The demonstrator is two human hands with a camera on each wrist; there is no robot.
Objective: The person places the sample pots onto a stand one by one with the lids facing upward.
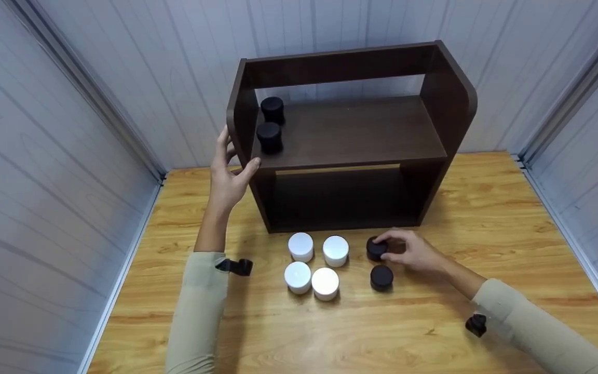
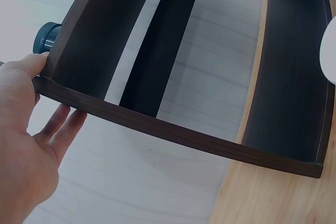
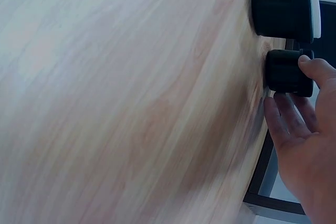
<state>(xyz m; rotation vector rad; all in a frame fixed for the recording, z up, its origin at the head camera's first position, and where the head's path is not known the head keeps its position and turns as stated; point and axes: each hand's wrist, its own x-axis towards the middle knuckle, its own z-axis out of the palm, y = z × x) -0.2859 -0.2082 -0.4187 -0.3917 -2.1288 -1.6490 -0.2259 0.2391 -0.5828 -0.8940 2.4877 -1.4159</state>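
With its thumb at the front edge and fingers on the outer face, my left hand [image 1: 228, 179] grips the left side panel of a dark brown shelf unit [image 1: 361, 130]. On the wooden table, my right hand [image 1: 414, 252] holds a lidded black jar [image 1: 376, 249] between thumb and fingers, low in front of the shelf's right part. A second black jar [image 1: 381, 278] stands just nearer to me. In the right wrist view, the thumb [image 3: 310, 66] lies on the lid of the held jar [image 3: 286, 73]. Two more black jars [image 1: 269, 137] stand at the left of the upper shelf board.
Several white jars stand on the table left of the black ones, among them a rear white jar [image 1: 336, 251] and a front white jar [image 1: 325, 284]. Behind the shelf rises a pale panelled wall [image 1: 195, 67], with side walls at left and right.
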